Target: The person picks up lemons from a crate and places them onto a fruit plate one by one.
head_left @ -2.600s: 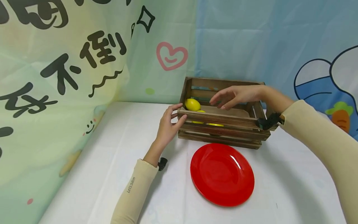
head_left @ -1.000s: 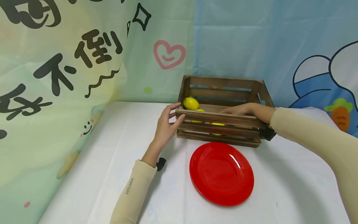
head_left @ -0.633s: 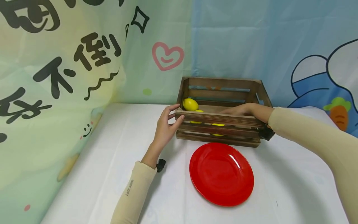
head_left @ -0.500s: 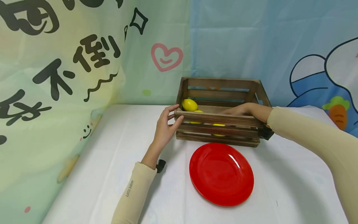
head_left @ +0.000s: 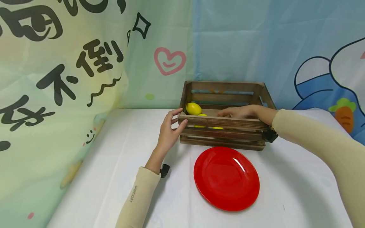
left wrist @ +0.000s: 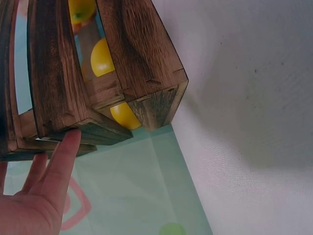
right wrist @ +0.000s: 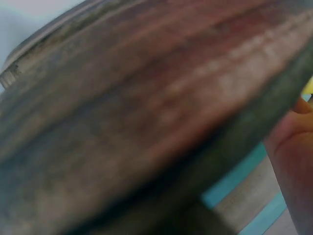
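Observation:
A brown slatted wooden crate [head_left: 228,122] stands at the back of the table. My left hand [head_left: 168,131] holds its front left corner, thumb on the front slat and fingers round the end. Inside the crate, my right hand [head_left: 239,111] has its fingers curled round a lemon [left wrist: 81,10], seen between the slats in the left wrist view. The front slats hide much of that lemon from the head view. Two more lemons lie at the crate's left end: one lemon [head_left: 193,108] in the back corner, another lemon [head_left: 199,126] nearer the front.
A shiny red plate [head_left: 226,179] lies on the white tablecloth [head_left: 114,177] just in front of the crate. Behind the crate hangs a printed backdrop [head_left: 233,47]. A crate slat [right wrist: 146,112] fills most of the right wrist view.
My right hand came down into the crate from above it, then rose a little and shifted left with the lemon. My left hand stays at the corner. The head view has tilted slightly.

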`<control>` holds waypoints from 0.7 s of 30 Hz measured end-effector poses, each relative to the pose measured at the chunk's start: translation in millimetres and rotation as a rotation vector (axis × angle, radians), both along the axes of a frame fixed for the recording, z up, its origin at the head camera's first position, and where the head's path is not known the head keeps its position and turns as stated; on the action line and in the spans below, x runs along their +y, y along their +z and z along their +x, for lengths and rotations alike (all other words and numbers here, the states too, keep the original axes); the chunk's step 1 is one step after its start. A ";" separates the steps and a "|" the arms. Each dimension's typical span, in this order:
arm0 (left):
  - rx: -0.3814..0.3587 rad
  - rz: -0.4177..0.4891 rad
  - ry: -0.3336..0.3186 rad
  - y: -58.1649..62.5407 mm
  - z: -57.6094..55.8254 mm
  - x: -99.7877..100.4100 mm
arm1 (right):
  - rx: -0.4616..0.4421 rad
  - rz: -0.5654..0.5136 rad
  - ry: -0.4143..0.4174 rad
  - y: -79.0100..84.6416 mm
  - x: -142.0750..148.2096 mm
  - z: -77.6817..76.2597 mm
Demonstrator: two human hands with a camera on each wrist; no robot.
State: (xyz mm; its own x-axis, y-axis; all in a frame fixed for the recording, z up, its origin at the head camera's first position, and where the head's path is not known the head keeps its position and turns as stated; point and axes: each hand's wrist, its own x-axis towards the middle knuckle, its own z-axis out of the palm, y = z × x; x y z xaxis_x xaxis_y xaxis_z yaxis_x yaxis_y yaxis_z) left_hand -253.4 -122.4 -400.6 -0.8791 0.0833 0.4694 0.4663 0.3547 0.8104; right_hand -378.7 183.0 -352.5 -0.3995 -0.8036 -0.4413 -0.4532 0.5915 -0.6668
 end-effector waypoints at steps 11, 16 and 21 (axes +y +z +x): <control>-0.011 -0.011 0.016 3.1 3.2 -1.4 | -0.014 -0.192 -0.111 5.9 -14.5 6.6; 0.005 -0.008 0.013 3.2 1.2 -2.3 | 0.023 -0.270 -0.145 12.6 -15.3 6.8; 0.000 0.009 -0.008 -0.6 -0.2 -0.9 | 0.043 -0.339 -0.157 16.6 -13.1 10.8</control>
